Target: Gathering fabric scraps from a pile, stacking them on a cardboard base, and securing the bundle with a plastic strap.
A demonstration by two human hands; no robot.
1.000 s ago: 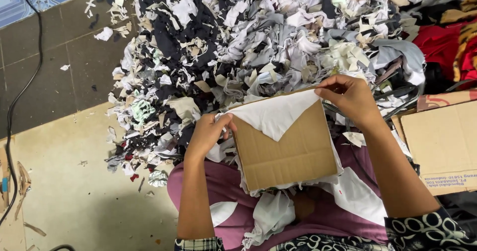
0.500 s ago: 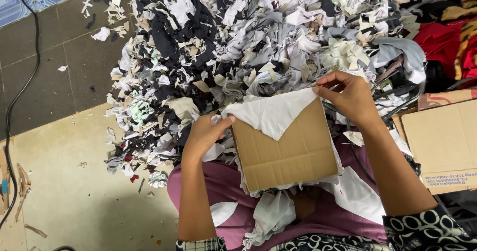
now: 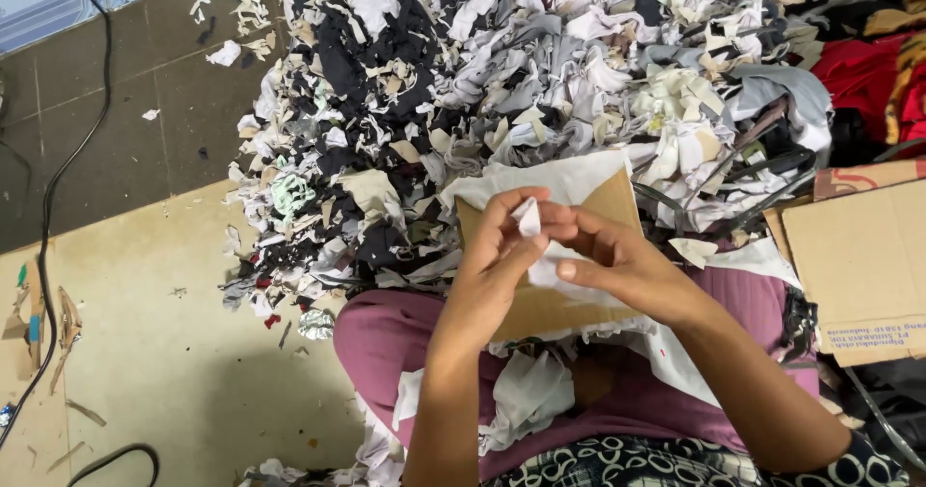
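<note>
A great heap of fabric scraps (image 3: pixel 540 82), white, grey, black and beige, fills the upper middle of the view and spills across the dark tiled floor (image 3: pixel 106 130) onto a pale mat (image 3: pixel 164 352); red cloth (image 3: pixel 868 72) lies at the heap's right edge; a large cardboard box (image 3: pixel 858 256) sits at the right, just beside the person's knee. The person sits with legs in mauve trousers (image 3: pixel 395 333), white offcuts draped over the lap; a flat cardboard sheet (image 3: pixel 550 309) rests on the lap, tilted up toward the heap, with a white cloth piece (image 3: pixel 569 180) laid over its upper edge. A black cable (image 3: pixel 72 159) runs down the left side of the floor; a few cardboard strips (image 3: pixel 68 323) lie near it.

Both hands meet over the middle of the cardboard sheet; the left hand (image 3: pixel 497 256) is curled, its fingers and thumb pinching a small white scrap (image 3: pixel 530 219) that stands up between the fingertips; the right hand (image 3: pixel 627 260) is partly closed, its fingertips touching the same scrap from the other side, the index finger stretched out beneath.
</note>
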